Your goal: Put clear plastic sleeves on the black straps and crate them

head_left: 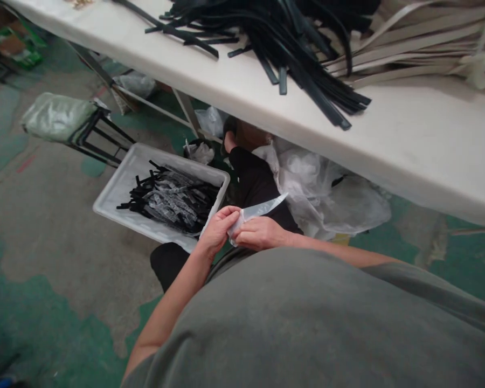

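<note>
A narrow clear plastic sleeve (264, 208) is held in front of my belly, its pointed end sticking out up and to the right. My left hand (219, 230) pinches it between thumb and fingers. Close beside it, my right hand (262, 233) has its fingers curled on the same plastic, and part of the sleeve is hidden between the two hands. Just left of them stands a white plastic bin (121, 164) with a pile of black straps (165, 196), many wrapped in clear plastic.
A long white table (412, 134) runs across the top, bearing a heap of black straps (299, 54) and a bundle of beige straps (412, 46). Beneath it lies a large clear plastic bag (331, 194). A stool (60, 116) with a plastic-covered seat stands beyond the bin.
</note>
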`<state>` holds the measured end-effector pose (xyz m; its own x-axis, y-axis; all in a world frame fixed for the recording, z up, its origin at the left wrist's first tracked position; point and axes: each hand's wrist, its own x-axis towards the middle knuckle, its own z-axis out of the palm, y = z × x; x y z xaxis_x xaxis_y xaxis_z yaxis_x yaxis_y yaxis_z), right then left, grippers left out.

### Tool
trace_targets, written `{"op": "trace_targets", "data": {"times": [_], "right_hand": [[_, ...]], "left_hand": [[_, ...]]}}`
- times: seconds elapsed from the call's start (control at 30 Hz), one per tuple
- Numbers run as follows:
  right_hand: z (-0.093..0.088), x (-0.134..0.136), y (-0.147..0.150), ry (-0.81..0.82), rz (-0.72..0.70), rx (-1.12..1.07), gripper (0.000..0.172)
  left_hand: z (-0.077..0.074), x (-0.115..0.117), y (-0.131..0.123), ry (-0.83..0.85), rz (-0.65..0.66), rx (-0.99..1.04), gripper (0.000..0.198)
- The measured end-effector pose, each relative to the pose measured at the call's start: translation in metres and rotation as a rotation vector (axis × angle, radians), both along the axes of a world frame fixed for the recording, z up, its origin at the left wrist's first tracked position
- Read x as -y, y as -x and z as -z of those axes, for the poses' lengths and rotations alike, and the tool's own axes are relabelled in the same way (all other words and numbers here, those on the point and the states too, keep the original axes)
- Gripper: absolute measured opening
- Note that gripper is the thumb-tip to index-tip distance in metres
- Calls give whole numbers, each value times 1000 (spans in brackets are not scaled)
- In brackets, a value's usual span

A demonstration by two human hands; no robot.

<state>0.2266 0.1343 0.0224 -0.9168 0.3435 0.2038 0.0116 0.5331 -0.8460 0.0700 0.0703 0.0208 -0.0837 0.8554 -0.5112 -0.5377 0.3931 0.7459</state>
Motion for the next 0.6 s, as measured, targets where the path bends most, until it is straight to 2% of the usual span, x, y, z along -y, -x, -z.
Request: {"op": "trace_targets", "data": {"times": [0.07,0.13,0.2,0.27,0.33,0.4,0.5,0.6], "right_hand": [[0,0,0,66,-47,15,22],[0,2,-1,169,6,66,21],[0,3,2,410,151,152,29],[-1,2,12,748,287,219,33],[-3,-2,30,1029,357,215,32],[-6,-7,51,1204,362,186,28],[-8,-11,75,1267,292,188,28],[-3,-1,83,1128,204,330,37]], "left_hand": [[2,3,3,-28,-63,-73,27],[5,6,10,-52,-132,-193,25],[6,10,19,-76,-168,-369,21],[5,15,26,-96,-159,-526,18],[3,20,31,-110,-139,-599,15],[1,24,34,-119,-144,-609,14],[3,30,41,-135,-232,-617,14],[7,39,55,-126,-365,-639,16]]}}
